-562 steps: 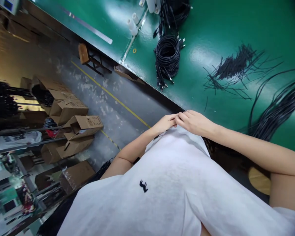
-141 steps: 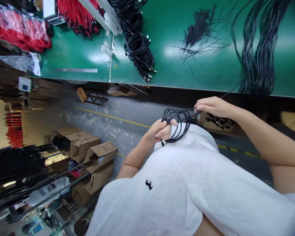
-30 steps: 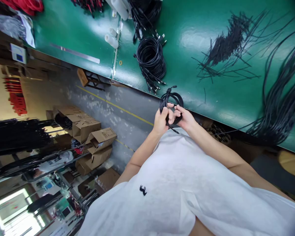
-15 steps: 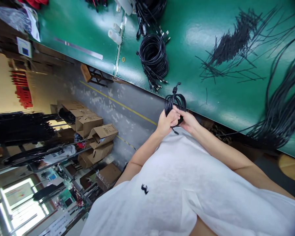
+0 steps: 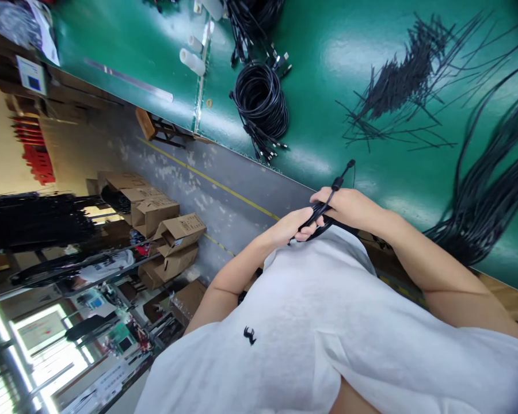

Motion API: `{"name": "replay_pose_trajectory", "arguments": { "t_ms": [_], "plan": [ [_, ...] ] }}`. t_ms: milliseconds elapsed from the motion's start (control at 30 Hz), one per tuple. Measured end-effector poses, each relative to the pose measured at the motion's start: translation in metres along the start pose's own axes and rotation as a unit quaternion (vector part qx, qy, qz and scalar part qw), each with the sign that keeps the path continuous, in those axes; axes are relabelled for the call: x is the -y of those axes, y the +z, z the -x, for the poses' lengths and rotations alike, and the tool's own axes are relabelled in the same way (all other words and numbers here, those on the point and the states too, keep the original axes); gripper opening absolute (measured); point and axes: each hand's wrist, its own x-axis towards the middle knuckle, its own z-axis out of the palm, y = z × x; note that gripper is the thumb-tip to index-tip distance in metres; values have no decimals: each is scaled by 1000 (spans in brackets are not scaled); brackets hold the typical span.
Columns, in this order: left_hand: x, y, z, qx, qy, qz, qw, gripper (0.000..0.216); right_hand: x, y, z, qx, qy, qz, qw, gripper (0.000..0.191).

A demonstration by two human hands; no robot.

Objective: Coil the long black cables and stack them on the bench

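Both my hands meet at the near edge of the green table [image 5: 362, 167], against my white shirt. My left hand [image 5: 291, 225] is closed on a coiled black cable [image 5: 317, 215], most of which is hidden between the hands. My right hand [image 5: 349, 206] is closed over the same coil from the right. One plug end of the cable [image 5: 343, 174] sticks up past my right fingers, over the table edge.
A finished stack of coiled black cables [image 5: 261, 106] lies on the table, with a heap of black ties [image 5: 397, 86] and a bundle of long black cables [image 5: 492, 190] to the right. White tubes [image 5: 192, 60] lie at the left. Cardboard boxes [image 5: 155, 224] stand on the floor.
The coil stood upright above my fingers half a second ago; now it lies flattened low between both hands. My right hand has slid further right and over it.
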Motion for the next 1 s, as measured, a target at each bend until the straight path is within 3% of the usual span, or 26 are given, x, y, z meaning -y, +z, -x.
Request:
{"name": "replay_pose_trajectory", "arguments": {
  "t_ms": [133, 200, 267, 333, 433, 567, 667, 833, 900, 1000],
  "plan": [
    [-7, 1, 5, 18, 29, -44, 998, 52, 5, -19, 40, -124, 45, 57, 990, 38],
    [-12, 4, 7, 23, 48, -85, 995, 51, 8, -24, 42, -158, 1, 59, 986, 49],
    [-18, 7, 7, 39, 57, -127, 990, 52, 7, -22, 33, -127, -88, 44, 987, 53],
    [-23, 8, 6, 59, 49, -155, 985, 54, 3, -17, 22, -52, -150, 35, 987, 48],
    [-30, 4, 2, 105, 20, -158, 982, 60, -6, -14, 13, 30, -169, 62, 983, 43],
    [-45, 1, -4, 186, -3, -165, 969, 55, -9, -28, 17, 36, -191, 71, 978, 42],
    [-55, 9, -7, 153, 41, -249, 955, 41, -9, -41, 17, 66, -179, 19, 981, 39],
    [-56, 26, -9, 5, 98, -385, 918, 25, -12, -51, 14, 58, -175, 61, 981, 41],
    [-53, 29, -10, 5, 88, -394, 915, 19, -13, -52, 16, 56, -176, 71, 980, 40],
    [-53, 27, -11, 55, 75, -376, 922, 23, -13, -50, 21, 44, -166, 43, 984, 38]
  ]
}}
